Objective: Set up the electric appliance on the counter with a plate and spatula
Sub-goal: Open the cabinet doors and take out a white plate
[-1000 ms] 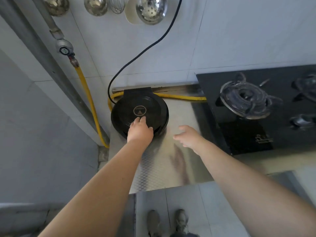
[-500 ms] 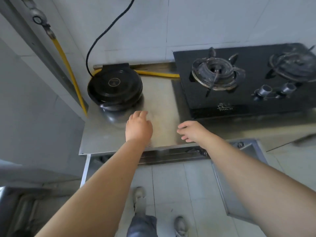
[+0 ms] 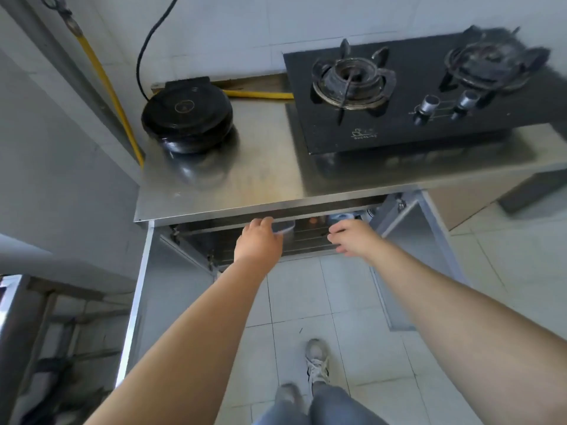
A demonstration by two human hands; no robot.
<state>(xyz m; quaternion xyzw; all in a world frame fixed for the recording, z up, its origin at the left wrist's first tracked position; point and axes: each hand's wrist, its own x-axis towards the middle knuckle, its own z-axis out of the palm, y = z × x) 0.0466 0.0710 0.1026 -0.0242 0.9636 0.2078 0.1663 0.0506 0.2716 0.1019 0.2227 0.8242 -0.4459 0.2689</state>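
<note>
counter and under-shelf, both hands at the open cabinet

item: electric appliance (image 3: 187, 113). round, black, lid closed, small gold emblem on top. stands on the back left corner of the steel counter (image 3: 264, 176), near the tiled wall. a black cord (image 3: 144, 56) rises from behind it up the wall. neither hand touches it.

item: gas hob (image 3: 414, 96). black glass, two burners, two metal knobs at the front. sits on the right part of the counter, well apart from the appliance.

item: yellow hose (image 3: 107, 87). runs down the left wall and along the back of the counter behind the appliance.

item: open cabinet below the counter, doors swung out to either side, wire rack (image 3: 306, 240) inside.

item: left hand (image 3: 257, 240). reaches under the counter edge, fingers curled over the near rim of a pale container (image 3: 283, 227) resting on the rack; whether it is a firm grip cannot be told.

item: right hand (image 3: 352, 239). fingers loosely spread, holding nothing, hovering at the rack just beside the container. small things further back in the cabinet are too dark to identify.

item: plate and spatula. neither can be made out.

item: person's shoe (image 3: 317, 360) on the tiled floor below.
</note>
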